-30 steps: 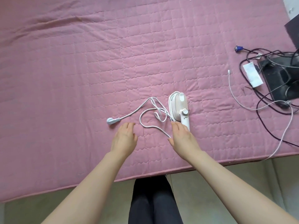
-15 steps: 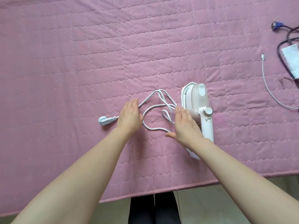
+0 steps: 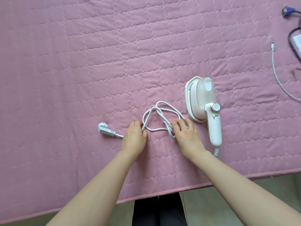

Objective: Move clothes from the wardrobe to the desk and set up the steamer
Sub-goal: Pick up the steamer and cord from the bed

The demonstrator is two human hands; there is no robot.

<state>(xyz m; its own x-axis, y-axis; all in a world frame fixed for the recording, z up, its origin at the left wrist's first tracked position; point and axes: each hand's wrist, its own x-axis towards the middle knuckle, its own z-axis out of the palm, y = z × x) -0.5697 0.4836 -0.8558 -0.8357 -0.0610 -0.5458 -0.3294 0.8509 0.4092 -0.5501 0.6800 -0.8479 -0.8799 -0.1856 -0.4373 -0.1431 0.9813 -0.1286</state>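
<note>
Our left hand (image 3: 134,139) curls its fingers onto the white cord (image 3: 154,130) near the plug (image 3: 105,130). Our right hand (image 3: 187,134) rests with fingers spread flat on its loops. The steamer (image 3: 202,101) lies just beside that hand on the pink-quilted tabletop (image 3: 81,62).

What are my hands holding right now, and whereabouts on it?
The left hand pinches the white cord between the plug and its loops. The right hand only rests its fingers on the loops beside the steamer; no grip there.
</note>
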